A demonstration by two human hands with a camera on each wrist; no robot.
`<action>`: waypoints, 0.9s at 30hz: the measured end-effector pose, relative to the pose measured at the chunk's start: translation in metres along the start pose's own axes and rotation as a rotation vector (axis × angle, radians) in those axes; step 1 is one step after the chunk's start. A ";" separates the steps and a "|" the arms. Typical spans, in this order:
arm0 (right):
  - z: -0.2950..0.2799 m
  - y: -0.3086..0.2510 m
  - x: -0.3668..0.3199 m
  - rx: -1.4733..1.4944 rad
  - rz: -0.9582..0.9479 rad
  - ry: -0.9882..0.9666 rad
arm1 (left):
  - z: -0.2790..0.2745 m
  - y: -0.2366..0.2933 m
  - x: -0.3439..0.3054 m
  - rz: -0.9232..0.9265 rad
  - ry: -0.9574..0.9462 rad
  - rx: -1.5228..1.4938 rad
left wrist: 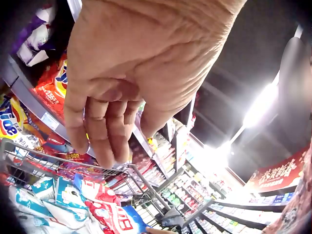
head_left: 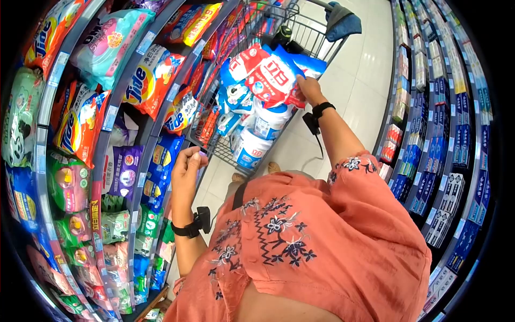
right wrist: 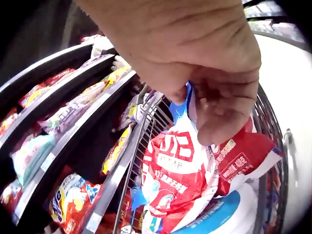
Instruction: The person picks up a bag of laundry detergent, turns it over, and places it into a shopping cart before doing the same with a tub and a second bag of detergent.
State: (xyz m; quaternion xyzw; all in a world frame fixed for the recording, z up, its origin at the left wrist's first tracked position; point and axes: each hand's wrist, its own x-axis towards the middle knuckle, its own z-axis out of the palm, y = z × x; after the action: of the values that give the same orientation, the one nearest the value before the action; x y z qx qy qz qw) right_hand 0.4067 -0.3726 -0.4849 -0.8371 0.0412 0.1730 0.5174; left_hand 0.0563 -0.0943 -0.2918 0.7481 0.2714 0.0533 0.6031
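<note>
My right hand (head_left: 312,91) pinches the edge of a red and white laundry detergent bag (head_left: 268,80) at the top of the shopping cart's load. In the right wrist view, thumb and fingers close on the edge of that bag (right wrist: 173,170), which is creased beneath them. White and blue tubs (head_left: 251,151) stand below it, beside teal and white packs (head_left: 235,99). Loosely curled and holding nothing, my left hand (head_left: 185,169) hangs between the shelves and the cart. Its fingers point down over the cart in the left wrist view.
Shelves with Tide bags (head_left: 153,78) and other detergent packs run close along the left. The wire cart (head_left: 220,153) stands ahead, a dark blue cloth (head_left: 343,22) over its far corner. Shelves of small boxes (head_left: 448,209) line the right, past the tiled floor (head_left: 365,99).
</note>
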 end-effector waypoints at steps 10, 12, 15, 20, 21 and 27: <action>0.028 -0.074 -0.036 -0.178 -0.826 0.107 | 0.008 -0.019 0.014 -0.013 -0.073 -0.008; 0.033 -0.105 -0.067 0.064 -0.639 -0.114 | 0.008 -0.024 0.021 -0.025 -0.079 -0.039; 0.028 -0.148 -0.117 0.345 -0.517 -0.321 | 0.008 -0.023 0.031 -0.042 -0.061 -0.055; -0.011 -0.201 -0.178 0.729 -0.316 -0.590 | 0.010 -0.013 0.049 0.084 -0.025 -0.053; -0.013 -0.200 -0.178 0.820 -0.296 -0.668 | 0.011 -0.014 0.054 0.145 -0.007 -0.074; -0.017 -0.230 -0.206 1.186 -0.252 -1.052 | 0.001 -0.012 0.069 0.077 -0.262 -0.742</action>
State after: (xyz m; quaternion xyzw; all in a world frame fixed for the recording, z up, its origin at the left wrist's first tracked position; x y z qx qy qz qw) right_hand 0.2755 -0.3038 -0.2136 -0.2300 -0.2178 0.4344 0.8432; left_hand 0.1109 -0.0611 -0.3199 0.4895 0.1261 0.0743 0.8596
